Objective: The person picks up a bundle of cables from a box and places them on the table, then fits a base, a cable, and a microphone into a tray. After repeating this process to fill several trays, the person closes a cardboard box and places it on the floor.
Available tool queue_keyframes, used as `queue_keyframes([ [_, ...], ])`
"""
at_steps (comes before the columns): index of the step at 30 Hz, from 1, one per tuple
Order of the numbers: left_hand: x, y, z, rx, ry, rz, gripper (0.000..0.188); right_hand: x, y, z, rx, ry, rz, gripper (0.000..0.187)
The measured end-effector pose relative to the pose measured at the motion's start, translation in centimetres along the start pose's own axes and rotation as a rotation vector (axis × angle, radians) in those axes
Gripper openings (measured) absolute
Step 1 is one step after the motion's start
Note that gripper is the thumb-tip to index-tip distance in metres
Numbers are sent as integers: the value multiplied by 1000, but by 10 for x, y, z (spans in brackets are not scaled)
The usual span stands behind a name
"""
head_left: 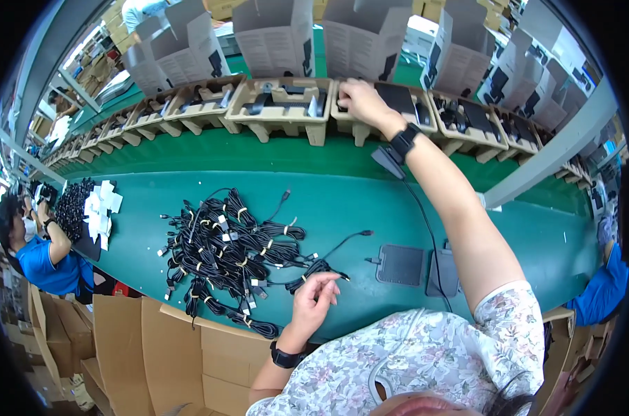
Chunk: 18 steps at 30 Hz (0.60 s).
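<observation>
My right hand (361, 101) reaches over a brown molded pulp tray (347, 125), its fingers closed and pointing down into the left compartment. What they grip, if anything, is hidden. A flat black device (395, 98) lies in that tray, right of my hand. Near the front edge of the green bench, my left hand (315, 303) has its fingers curled at a tied black cable bundle (316, 270), seemingly gripping it. Just left of it spreads a heap of black cables (221, 253), many with pale ties.
Two flat dark pads (400, 265) (443, 273) lie on the bench (342, 201), beside a corded black device (388, 163). Trays with upright open boxes (273, 41) line the back. A grey post (550, 149) rises at right; cardboard boxes (182, 347) stand in front. Blue-shirted people (47, 256) flank the bench.
</observation>
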<state>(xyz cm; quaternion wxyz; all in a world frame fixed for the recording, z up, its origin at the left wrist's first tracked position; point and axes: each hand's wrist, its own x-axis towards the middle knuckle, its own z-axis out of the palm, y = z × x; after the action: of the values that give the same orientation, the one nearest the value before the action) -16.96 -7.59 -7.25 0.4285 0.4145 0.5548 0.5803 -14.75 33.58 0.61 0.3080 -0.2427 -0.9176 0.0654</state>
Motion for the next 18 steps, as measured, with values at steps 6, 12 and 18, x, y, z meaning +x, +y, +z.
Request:
queue_keyframes([
  [6, 10, -15, -4, -9, 36, 52, 14, 12, -16, 21, -537, 173, -144, 15],
  [12, 13, -19, -2, 2, 27, 72, 15, -18, -30, -5, -717, 21, -173, 16],
  [18, 7, -20, -7, 19, 17, 123, 14, -121, -87, -58, -356, -206, -240, 32],
])
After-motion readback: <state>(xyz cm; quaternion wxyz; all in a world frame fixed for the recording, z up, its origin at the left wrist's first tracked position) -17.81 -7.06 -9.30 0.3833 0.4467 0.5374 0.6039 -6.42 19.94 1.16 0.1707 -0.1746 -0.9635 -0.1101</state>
